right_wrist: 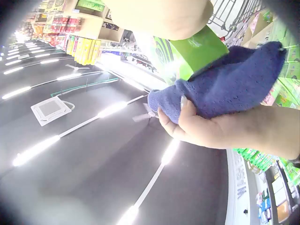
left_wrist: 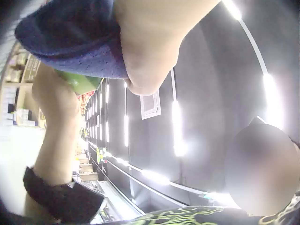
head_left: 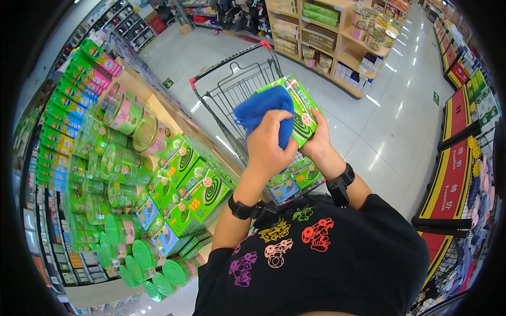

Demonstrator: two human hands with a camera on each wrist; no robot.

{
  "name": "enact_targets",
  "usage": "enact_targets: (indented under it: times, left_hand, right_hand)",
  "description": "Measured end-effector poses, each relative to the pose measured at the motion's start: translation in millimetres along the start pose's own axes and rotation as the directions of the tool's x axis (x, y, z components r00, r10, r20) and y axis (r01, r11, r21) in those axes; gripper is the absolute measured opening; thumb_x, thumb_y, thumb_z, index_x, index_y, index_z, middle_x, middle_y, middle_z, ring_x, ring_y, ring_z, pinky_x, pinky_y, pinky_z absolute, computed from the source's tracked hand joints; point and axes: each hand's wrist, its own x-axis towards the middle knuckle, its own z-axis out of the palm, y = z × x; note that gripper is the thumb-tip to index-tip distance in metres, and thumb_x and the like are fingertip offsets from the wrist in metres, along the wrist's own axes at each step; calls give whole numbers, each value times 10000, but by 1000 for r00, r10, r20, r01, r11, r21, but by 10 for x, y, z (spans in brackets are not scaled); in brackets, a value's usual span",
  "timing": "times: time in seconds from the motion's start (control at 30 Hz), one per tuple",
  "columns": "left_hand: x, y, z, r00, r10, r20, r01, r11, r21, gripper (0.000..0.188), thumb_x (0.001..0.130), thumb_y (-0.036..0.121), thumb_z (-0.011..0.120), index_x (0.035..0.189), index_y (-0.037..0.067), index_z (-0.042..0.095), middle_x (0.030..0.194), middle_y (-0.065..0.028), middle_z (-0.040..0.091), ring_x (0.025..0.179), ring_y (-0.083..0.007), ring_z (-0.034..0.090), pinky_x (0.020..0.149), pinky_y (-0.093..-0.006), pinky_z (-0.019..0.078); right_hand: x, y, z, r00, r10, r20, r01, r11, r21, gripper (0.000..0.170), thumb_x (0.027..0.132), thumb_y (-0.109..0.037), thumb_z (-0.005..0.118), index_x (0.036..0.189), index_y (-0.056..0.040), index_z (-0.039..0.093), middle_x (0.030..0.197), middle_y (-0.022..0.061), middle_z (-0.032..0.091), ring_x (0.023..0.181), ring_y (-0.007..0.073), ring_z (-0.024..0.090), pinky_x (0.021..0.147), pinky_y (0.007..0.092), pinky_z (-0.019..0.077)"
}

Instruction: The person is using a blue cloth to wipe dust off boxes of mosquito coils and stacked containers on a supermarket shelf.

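Note:
A green box [head_left: 301, 105] printed with a dark spiral coil is held up in front of the body. My right hand [head_left: 319, 143] grips it along its near right side, thumb on the edge. Bunched over the box's left part is a blue cloth [head_left: 266, 105], which my left hand [head_left: 270, 138] holds with curled fingers. From the right wrist, the left hand's thumb and fingers [right_wrist: 187, 110] pinch the cloth's edge against the box. The left wrist view shows the cloth [left_wrist: 70, 37] close up, with only a green corner of the box [left_wrist: 83, 82] behind it.
Beyond the hands stands a wire shopping cart [head_left: 221, 100] with red-tipped handle. On the left, a display holds stacked green coil boxes [head_left: 192, 197] and green-lidded tubs [head_left: 142, 253]. Wooden shelves [head_left: 316, 47] stand ahead, and promotion-signed racks [head_left: 448, 179] line the right.

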Motion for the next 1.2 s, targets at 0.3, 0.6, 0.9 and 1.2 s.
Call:
enact_targets:
  times: [0.3,0.6,0.9,1.2]
  left_hand:
    - [-151,-33,-116,816,9,577,318,828,-462,483,583,26,551,1059,48,469,828,-85,541,791,-229,576,731,-287,441]
    - [-103,10,-266,807,-75,586,262,934,-241,902,607,83,555,1402,91,129,813,-131,547,719,-299,566,671,-338,457]
    - [-205,-76,-47,746,-279,605,302,951,67,997,644,121,545,1375,35,-128,874,-219,581,757,-376,578,658,-404,471]
    - [-992,-848,845,439,-441,783,752,658,-50,943,697,60,506,1396,122,-123,1146,-311,471,943,-368,561,839,-355,420]
  right_hand:
    - [139,-211,-113,995,26,92,-23,999,-35,496,889,-369,377,1212,-1,451,1183,208,513,1067,353,506,958,463,368]
    - [127,-201,-117,992,37,121,-40,999,23,469,911,-359,356,1208,-10,456,1185,209,511,1068,344,509,944,463,383]
    - [93,-231,-48,985,-129,114,130,991,-8,424,894,-320,432,1191,-20,465,1175,159,529,1063,292,515,942,440,386]
    - [236,-414,-514,802,-567,186,552,588,-591,364,770,56,562,1114,-2,457,1053,117,555,944,192,562,790,290,476]
